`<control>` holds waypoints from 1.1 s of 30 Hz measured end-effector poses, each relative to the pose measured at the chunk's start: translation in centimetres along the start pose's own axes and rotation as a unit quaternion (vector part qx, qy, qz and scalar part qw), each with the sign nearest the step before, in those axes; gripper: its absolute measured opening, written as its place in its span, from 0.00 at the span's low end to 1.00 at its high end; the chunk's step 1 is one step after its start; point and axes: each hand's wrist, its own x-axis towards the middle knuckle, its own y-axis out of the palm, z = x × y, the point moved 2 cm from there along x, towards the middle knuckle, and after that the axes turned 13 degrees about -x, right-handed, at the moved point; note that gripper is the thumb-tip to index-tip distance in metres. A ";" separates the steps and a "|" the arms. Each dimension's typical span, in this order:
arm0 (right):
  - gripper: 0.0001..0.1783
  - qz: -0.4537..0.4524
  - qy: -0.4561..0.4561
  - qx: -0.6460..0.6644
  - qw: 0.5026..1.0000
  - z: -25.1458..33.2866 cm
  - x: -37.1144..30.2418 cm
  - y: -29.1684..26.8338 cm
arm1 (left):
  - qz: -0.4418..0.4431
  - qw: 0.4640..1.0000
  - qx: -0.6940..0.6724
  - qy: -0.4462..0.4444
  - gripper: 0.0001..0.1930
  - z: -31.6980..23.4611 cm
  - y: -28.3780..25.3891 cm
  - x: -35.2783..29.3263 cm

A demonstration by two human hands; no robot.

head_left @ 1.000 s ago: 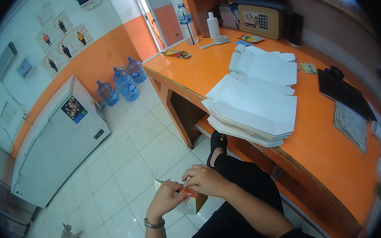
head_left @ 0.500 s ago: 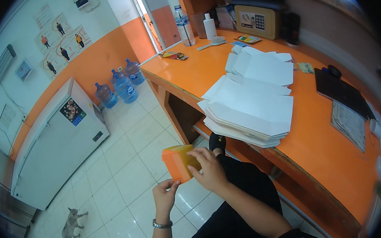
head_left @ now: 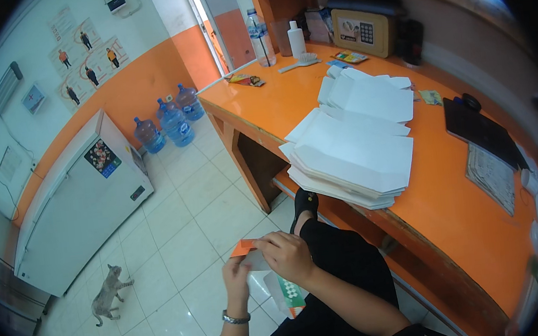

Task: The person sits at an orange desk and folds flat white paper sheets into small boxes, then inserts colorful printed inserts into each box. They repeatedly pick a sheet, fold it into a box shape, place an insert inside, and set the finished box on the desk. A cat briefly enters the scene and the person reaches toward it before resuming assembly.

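Over my lap I hold a small folding carton with a green-and-white patterned side, pale inner faces and orange parts. My left hand is closed at its left edge, fingers slightly blurred, near an orange flap. My right hand is closed over the carton's top, fingertips pinching next to that same flap. Part of the carton is hidden behind my right hand and wrist. A stack of flat white carton blanks lies fanned on the orange desk to my right.
On the desk sit a safe, a white bottle, a water bottle, a hairbrush and a black laptop. A chest freezer, large water jugs and a cat are on my left.
The carton has turned and dropped lower, now showing its green-and-white side and inside. Both hands have moved together at the orange flap. The cat has walked rightward and away.
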 end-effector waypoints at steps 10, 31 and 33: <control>0.12 -0.054 -0.091 -0.029 0.994 0.9 0.3 -0.5 | 0.034 0.994 -0.083 -0.061 0.14 -0.8 -1.3 0.4; 0.04 -0.038 0.151 0.210 0.965 0.1 -0.4 1.1 | -0.062 0.997 -0.048 0.002 0.12 -2.1 2.0 -0.9; 0.03 -0.034 0.161 0.221 0.961 0.1 -0.5 1.2 | -0.068 0.996 -0.064 -0.006 0.12 -1.9 2.1 -1.0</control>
